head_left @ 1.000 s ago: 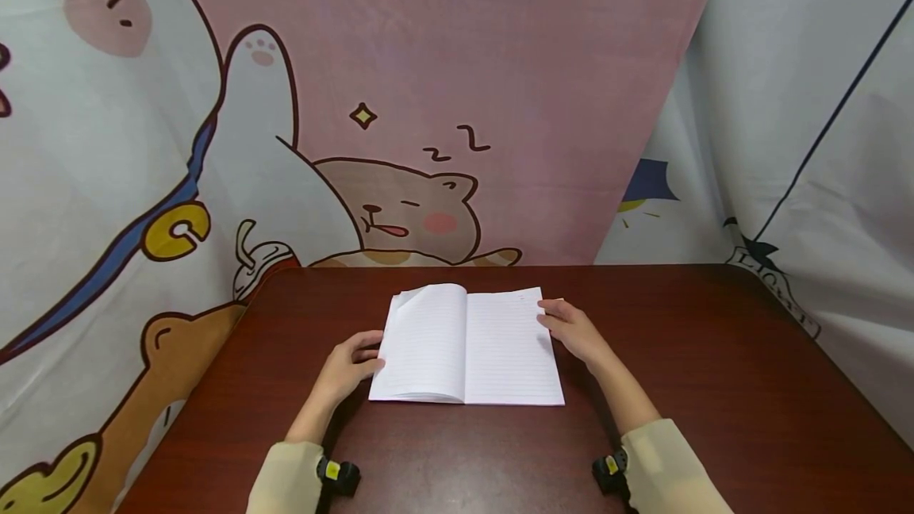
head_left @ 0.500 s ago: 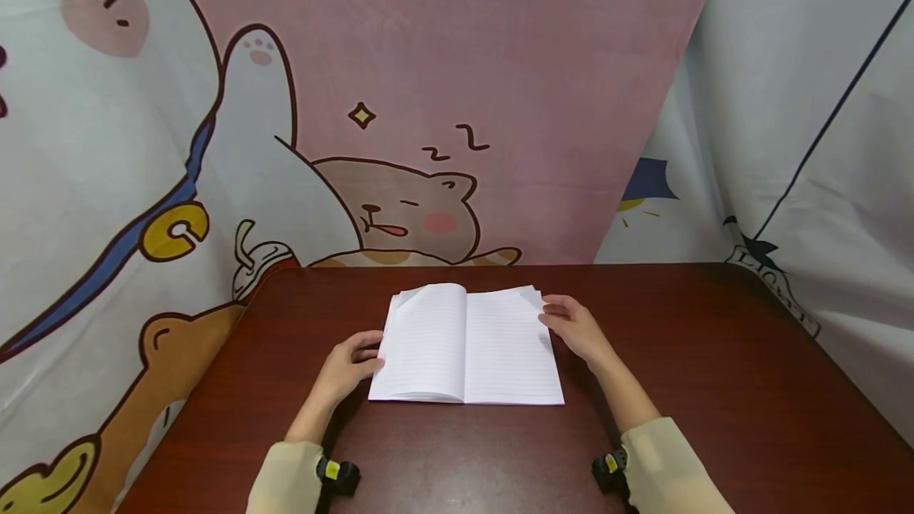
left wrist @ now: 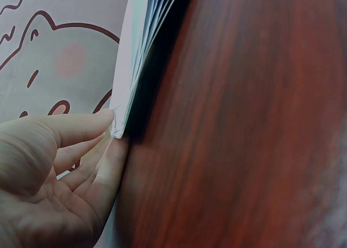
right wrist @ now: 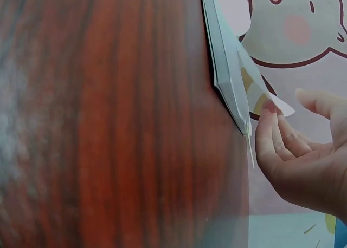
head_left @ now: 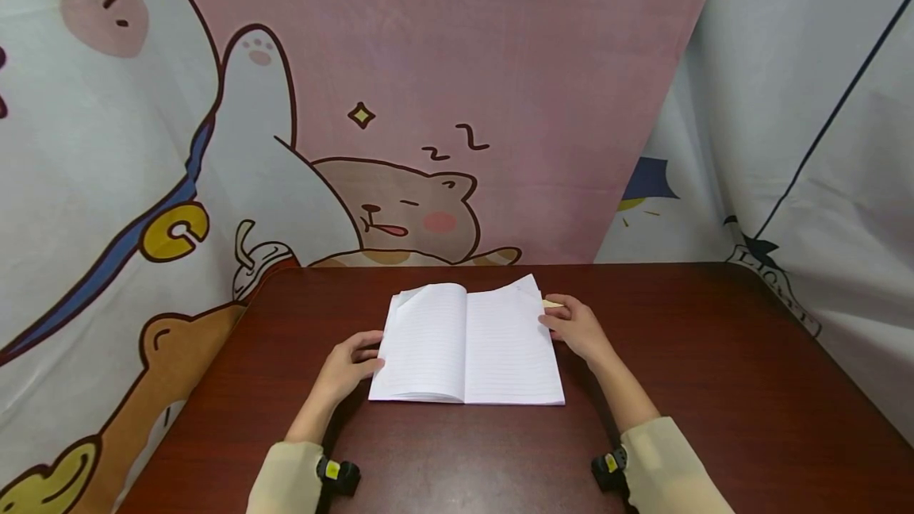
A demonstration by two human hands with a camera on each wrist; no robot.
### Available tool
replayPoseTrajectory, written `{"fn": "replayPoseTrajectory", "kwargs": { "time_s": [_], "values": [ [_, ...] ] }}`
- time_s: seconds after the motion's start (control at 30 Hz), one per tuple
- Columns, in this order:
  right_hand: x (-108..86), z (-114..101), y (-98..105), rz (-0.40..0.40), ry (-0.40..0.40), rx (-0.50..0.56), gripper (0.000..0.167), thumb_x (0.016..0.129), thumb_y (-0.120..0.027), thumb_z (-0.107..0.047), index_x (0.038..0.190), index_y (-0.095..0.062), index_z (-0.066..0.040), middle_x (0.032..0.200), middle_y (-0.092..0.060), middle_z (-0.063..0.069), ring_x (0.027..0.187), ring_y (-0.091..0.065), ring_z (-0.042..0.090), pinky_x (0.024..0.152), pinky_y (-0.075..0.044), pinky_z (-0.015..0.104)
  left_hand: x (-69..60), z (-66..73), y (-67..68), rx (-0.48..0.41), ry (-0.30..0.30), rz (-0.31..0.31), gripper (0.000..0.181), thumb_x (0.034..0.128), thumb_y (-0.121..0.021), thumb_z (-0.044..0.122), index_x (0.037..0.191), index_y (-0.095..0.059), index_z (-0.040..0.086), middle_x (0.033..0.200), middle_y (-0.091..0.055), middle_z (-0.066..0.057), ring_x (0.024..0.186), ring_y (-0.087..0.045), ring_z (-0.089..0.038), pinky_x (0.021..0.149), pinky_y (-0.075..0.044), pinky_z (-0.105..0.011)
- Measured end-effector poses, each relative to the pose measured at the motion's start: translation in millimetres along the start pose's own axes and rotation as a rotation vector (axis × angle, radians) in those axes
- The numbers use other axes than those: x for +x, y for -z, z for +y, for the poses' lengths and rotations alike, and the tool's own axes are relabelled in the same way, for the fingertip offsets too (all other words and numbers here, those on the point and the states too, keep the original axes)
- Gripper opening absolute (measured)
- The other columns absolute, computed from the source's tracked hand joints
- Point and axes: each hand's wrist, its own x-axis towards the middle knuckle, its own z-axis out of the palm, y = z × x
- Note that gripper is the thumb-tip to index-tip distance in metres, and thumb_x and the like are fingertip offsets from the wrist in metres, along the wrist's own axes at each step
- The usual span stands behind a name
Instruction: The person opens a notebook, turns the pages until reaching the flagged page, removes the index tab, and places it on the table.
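An open lined notebook lies on the brown table, its blank ruled pages facing up. My left hand holds its left edge; in the left wrist view the thumb is over the edge and a finger under it. The right-hand page has its far outer corner bent upward. Beside that edge is my right hand. In the right wrist view a fingertip touches the lifted sheet, while the thumb stands apart from it. A small pale-yellow sliver shows by the right fingers.
The brown wooden table extends around the notebook on all sides. Behind it hangs a pink and white cloth with cartoon animals. Each wrist carries a small black camera, one on the left and one on the right.
The right-hand page's far outer corner has come up and bent inward. My right fingers have shifted slightly outward along the page's edge. The left hand has stayed in place.
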Motion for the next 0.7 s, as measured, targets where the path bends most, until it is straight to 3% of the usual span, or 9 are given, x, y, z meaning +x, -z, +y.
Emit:
{"fn": "replayPoseTrajectory", "kwargs": {
  "time_s": [0.4, 0.57, 0.7],
  "values": [
    [-5.0, -3.0, -1.8, -0.050, -0.004, 0.086, 0.045, 0.098, -0.058, -0.004, 0.141, -0.047, 0.005, 0.129, -0.059, 0.031, 0.099, -0.066, 0.024, 0.087, -0.059, 0.048, -0.2, 1.0, -0.4, 0.001, 0.008, -0.001, 0.043, 0.0889, -0.069, -0.001, 0.131, -0.062, 0.003, 0.132, -0.063, -0.020, 0.114, -0.064, -0.033, 0.082, -0.060, -0.036],
    [-5.8, -4.7, -2.9, -0.055, 0.027, 0.071, 0.043, 0.100, -0.057, -0.009, 0.141, -0.049, 0.002, 0.130, -0.060, 0.030, 0.105, -0.066, 0.029, 0.089, -0.059, 0.049, -0.6, 1.4, -0.3, 0.001, 0.004, 0.000, 0.043, 0.0886, -0.069, -0.002, 0.131, -0.062, 0.002, 0.132, -0.063, -0.020, 0.114, -0.064, -0.033, 0.083, -0.060, -0.037],
    [-7.0, -6.6, -3.3, -0.105, 0.040, 0.077, 0.046, 0.102, -0.055, -0.019, 0.144, -0.047, -0.002, 0.135, -0.058, 0.029, 0.116, -0.063, 0.036, 0.095, -0.055, 0.052, -0.5, 1.7, -0.1, 0.001, 0.003, 0.003, 0.043, 0.0885, -0.069, -0.002, 0.130, -0.062, 0.002, 0.132, -0.063, -0.021, 0.113, -0.064, -0.033, 0.084, -0.060, -0.038]
  ]
}}
